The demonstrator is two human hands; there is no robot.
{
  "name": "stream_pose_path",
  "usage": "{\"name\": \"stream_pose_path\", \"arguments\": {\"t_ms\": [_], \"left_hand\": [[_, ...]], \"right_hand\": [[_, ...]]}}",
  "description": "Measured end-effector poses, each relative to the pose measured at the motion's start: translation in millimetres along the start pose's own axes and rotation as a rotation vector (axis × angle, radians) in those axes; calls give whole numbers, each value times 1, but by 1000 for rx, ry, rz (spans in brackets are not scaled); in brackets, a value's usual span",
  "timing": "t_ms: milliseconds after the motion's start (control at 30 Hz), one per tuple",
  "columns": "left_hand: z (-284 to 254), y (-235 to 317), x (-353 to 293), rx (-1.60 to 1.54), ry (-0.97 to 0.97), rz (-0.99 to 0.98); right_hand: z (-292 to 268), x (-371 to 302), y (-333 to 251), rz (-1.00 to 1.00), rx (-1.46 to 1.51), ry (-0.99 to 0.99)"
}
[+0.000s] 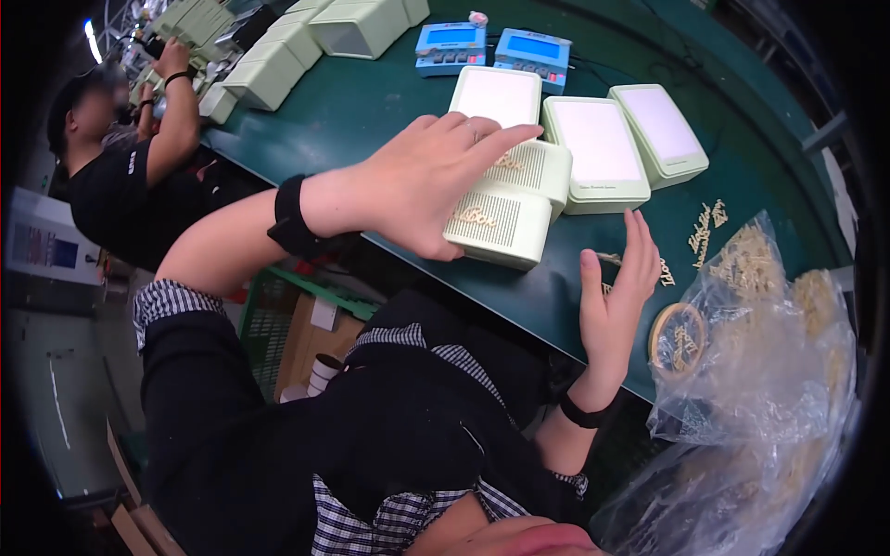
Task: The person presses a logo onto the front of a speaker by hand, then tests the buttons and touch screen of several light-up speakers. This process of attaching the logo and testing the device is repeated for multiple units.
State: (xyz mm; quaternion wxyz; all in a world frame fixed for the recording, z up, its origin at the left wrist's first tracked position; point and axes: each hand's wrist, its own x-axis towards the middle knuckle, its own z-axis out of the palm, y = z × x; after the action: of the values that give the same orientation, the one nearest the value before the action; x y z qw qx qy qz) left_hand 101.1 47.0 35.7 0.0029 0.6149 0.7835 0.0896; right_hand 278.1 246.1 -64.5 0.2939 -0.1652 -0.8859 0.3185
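Two pale green speaker-like boxes with slotted grilles lie side by side near the table edge. The nearer box [510,243] and the farther box [556,171] each carry gold-coloured script lettering. My left hand [422,181] spans their left side, its thumb by the nearer box's corner and its index finger stretched over the farther one. Its other fingertips are partly hidden, so how firmly it grips is unclear. To the right of the boxes, my right hand [616,296] is raised with thumb and fingers apart. Small tan lettering pieces [608,259] show behind it.
Pale green boxes with white panels [598,148] stand beyond. Two blue devices with screens [532,57] sit at the back. Right of my hands lie loose script pieces [702,232], a round wooden ring [677,341] and clear plastic bags [751,361]. Another person [130,157] works at far left.
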Motion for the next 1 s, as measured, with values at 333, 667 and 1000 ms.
{"name": "stream_pose_path", "arguments": {"t_ms": [333, 667, 1000], "left_hand": [[80, -19, -99, 497, 792, 258], [-5, -55, -95, -1, 356, 123], [-22, -61, -82, 81, 198, 333]], "right_hand": [[41, -14, -70, -49, 519, -333], [87, -22, -65, -198, 385, -370], [37, 1, -68, -144, 279, -344]]}}
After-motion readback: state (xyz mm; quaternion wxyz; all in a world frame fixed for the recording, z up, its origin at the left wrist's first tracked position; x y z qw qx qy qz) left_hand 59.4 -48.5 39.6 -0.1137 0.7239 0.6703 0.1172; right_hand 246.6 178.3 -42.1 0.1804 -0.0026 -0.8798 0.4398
